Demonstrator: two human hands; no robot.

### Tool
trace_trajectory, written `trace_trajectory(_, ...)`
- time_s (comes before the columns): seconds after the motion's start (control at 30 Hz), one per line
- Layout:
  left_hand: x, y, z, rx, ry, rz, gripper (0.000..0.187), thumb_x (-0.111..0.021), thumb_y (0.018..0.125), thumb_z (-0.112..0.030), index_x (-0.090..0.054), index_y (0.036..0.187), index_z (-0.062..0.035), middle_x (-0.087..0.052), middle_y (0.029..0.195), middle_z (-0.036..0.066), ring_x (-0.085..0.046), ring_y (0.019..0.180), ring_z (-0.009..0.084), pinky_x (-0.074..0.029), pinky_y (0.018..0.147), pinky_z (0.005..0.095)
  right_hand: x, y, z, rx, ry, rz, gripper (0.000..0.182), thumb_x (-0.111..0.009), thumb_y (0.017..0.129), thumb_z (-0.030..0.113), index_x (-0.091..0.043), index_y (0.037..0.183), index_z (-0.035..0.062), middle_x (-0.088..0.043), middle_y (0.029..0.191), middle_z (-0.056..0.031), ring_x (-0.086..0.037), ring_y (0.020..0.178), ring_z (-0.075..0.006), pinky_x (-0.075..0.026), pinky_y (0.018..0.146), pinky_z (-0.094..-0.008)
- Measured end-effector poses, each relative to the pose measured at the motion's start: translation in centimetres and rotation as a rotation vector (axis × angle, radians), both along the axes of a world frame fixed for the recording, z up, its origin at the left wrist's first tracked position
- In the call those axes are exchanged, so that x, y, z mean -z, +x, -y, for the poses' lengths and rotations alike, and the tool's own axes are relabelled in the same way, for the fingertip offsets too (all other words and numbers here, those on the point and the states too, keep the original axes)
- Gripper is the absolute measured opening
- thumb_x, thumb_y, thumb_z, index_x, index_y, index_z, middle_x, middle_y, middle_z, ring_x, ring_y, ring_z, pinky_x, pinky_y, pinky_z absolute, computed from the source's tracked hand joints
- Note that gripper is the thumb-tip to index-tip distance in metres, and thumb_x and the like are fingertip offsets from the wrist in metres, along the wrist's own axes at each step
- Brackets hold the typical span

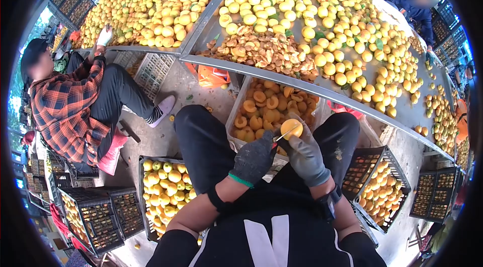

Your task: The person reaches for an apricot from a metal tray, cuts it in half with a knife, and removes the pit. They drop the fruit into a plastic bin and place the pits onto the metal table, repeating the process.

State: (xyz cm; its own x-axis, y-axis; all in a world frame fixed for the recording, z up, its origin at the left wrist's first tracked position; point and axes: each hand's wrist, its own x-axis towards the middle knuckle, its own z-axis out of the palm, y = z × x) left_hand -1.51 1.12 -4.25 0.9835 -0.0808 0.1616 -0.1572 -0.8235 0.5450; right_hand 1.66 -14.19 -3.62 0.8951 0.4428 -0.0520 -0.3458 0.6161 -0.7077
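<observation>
My left hand (253, 160), in a dark glove with a green cuff, is closed around a small knife (279, 137). Its thin blade lies against a yellow-orange apricot (291, 128). In a grey glove, my right hand (308, 160) grips that apricot from the right side. Both hands are over my lap, close together. Just beyond them, between my knees, a light plastic crate (234, 116) holds halved apricots (266, 103). Most of the knife's handle is hidden by my fingers.
A metal-edged table (282, 76) bears whole apricots (347, 61) and a heap of brownish pieces (261, 48). Crates of apricots stand at my left (166, 186) and right (382, 189). A seated person (70, 111) works on the left; another person (415, 8) is at the far right.
</observation>
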Motion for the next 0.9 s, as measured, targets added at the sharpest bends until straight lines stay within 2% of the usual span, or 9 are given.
trace_trajectory(0.07,0.0,0.0,0.2,0.006,0.004,-0.006,0.032,-0.058,0.087,-0.026,-0.052,0.108,-0.0027,-0.06,0.065,0.018,-0.063,0.064,0.0335,-0.049,0.056,0.0439,-0.1,-0.2,-0.2,0.07,-0.238,0.076,0.046,-0.048,0.097,0.024,-0.036,0.136,0.0009,-0.052,0.125,-0.0118,-0.046,0.119,-0.019,-0.033,0.105,-0.0332)
trace_trajectory(0.1,0.1,-0.2,0.4,-0.002,-0.008,0.032,0.031,-0.058,0.087,-0.025,-0.052,0.108,-0.0031,-0.06,0.066,0.018,-0.063,0.063,0.0336,-0.049,0.055,0.0436,0.0,-0.3,-0.4,0.069,-0.239,0.077,0.046,-0.048,0.097,0.024,-0.036,0.136,0.0009,-0.052,0.125,-0.0118,-0.046,0.119,-0.019,-0.033,0.105,-0.0332)
trace_trajectory(0.2,0.2,-0.4,0.4,-0.017,-0.001,0.03,0.031,-0.058,0.087,-0.025,-0.052,0.11,-0.0039,-0.061,0.068,0.018,-0.063,0.063,0.0337,-0.05,0.055,0.0435,0.2,-0.7,-1.5,0.101,-0.101,-0.019,0.043,-0.049,0.097,0.026,-0.04,0.132,0.0043,-0.053,0.124,-0.0098,-0.05,0.116,-0.0213,-0.037,0.102,-0.0354)
trace_trajectory(0.27,0.2,-0.3,0.2,-0.022,0.02,-0.007,0.033,-0.058,0.086,-0.024,-0.052,0.111,-0.0042,-0.062,0.07,0.018,-0.063,0.064,0.0336,-0.05,0.055,0.0437,0.8,-0.7,-2.1,0.068,0.19,-0.3,0.04,-0.047,0.098,0.021,-0.04,0.132,0.0017,-0.054,0.12,-0.0082,-0.05,0.114,-0.0172,-0.036,0.103,-0.0328)
trace_trajectory(0.4,1.3,-0.2,-0.5,-0.004,0.046,-0.096,0.039,-0.058,0.086,-0.024,-0.051,0.119,-0.0042,-0.062,0.071,0.018,-0.064,0.066,0.0331,-0.05,0.058,0.0439,1.6,-0.1,-0.9,0.04,0.021,-0.134,0.039,-0.046,0.098,0.025,-0.044,0.129,0.0019,-0.054,0.119,-0.0074,-0.051,0.113,-0.0175,-0.037,0.102,-0.0338)
trace_trajectory(0.47,1.3,-0.4,-0.5,0.006,0.05,-0.104,0.04,-0.058,0.086,-0.024,-0.05,0.12,-0.004,-0.062,0.071,0.017,-0.064,0.067,0.0328,-0.05,0.058,0.0437,1.2,-0.1,-0.6,0.039,-0.166,-0.027,0.045,-0.045,0.097,0.034,-0.042,0.13,0.0034,-0.053,0.124,-0.0101,-0.049,0.117,-0.021,-0.036,0.103,-0.0365)
trace_trajectory(0.67,0.0,0.3,-0.9,-0.002,0.162,0.119,0.032,-0.058,0.084,-0.02,-0.055,0.114,-0.009,-0.064,0.077,0.013,-0.064,0.066,0.0286,-0.05,0.056,0.0401,1.3,0.1,-1.1,-0.006,0.103,-0.18,0.044,-0.044,0.098,0.032,-0.044,0.128,-0.0008,-0.054,0.121,-0.0099,-0.051,0.116,-0.0207,-0.035,0.105,-0.0371)
trace_trajectory(0.8,1.8,0.6,-1.4,0.015,0.18,0.11,0.033,-0.06,0.083,-0.022,-0.055,0.113,-0.0105,-0.063,0.08,0.013,-0.064,0.066,0.0277,-0.05,0.056,0.0401,0.6,0.1,-0.6,-0.034,-0.063,-0.093,0.043,-0.045,0.098,0.031,-0.043,0.128,0.0006,-0.054,0.12,-0.0097,-0.051,0.116,-0.0203,-0.037,0.104,-0.0379)
trace_trajectory(0.9,1.1,0.4,-1.2,0.037,0.068,0.034,0.033,-0.06,0.085,-0.023,-0.053,0.114,-0.0089,-0.063,0.079,0.014,-0.064,0.067,0.0296,-0.05,0.056,0.0403,0.3,-0.2,-0.9,0.082,-0.136,-0.08,0.04,-0.047,0.097,0.029,-0.044,0.127,0.0024,-0.055,0.118,-0.0101,-0.055,0.11,-0.0197,-0.045,0.096,-0.0366)
